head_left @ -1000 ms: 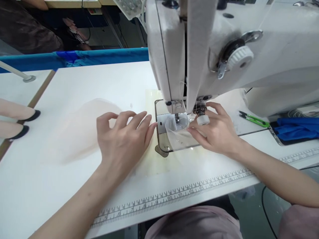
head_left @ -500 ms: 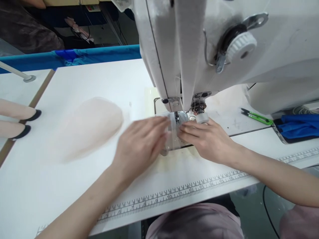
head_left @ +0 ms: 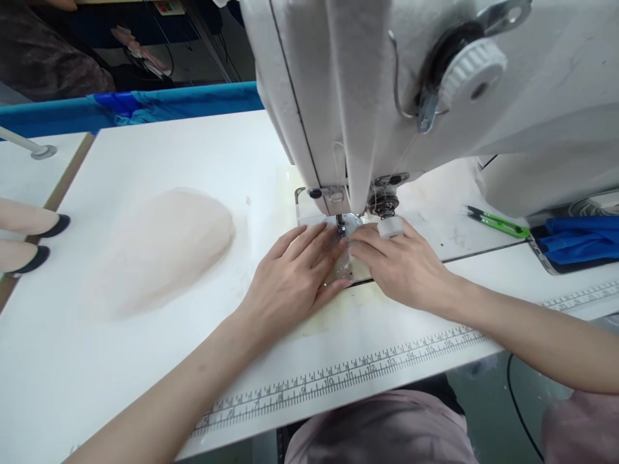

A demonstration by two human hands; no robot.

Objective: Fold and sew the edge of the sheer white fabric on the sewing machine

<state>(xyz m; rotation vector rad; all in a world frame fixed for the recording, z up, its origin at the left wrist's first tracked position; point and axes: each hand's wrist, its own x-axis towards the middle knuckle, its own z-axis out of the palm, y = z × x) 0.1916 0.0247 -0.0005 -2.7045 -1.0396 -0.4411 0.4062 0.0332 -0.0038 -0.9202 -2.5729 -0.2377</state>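
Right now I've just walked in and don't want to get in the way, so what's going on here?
A person is at a sewing machine, with both hands close to the presser foot. The left hand and right hand seem to rest on a thin see-through piece; whether it's being stitched can't be told. A pale sheer piece lies to the left, and green snips to the right.

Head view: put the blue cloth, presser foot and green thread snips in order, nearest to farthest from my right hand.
From the right hand:
1. Presser foot: just left of the fingertips.
2. Green thread snips: to the right.
3. Blue cloth: farther right, past the snips.
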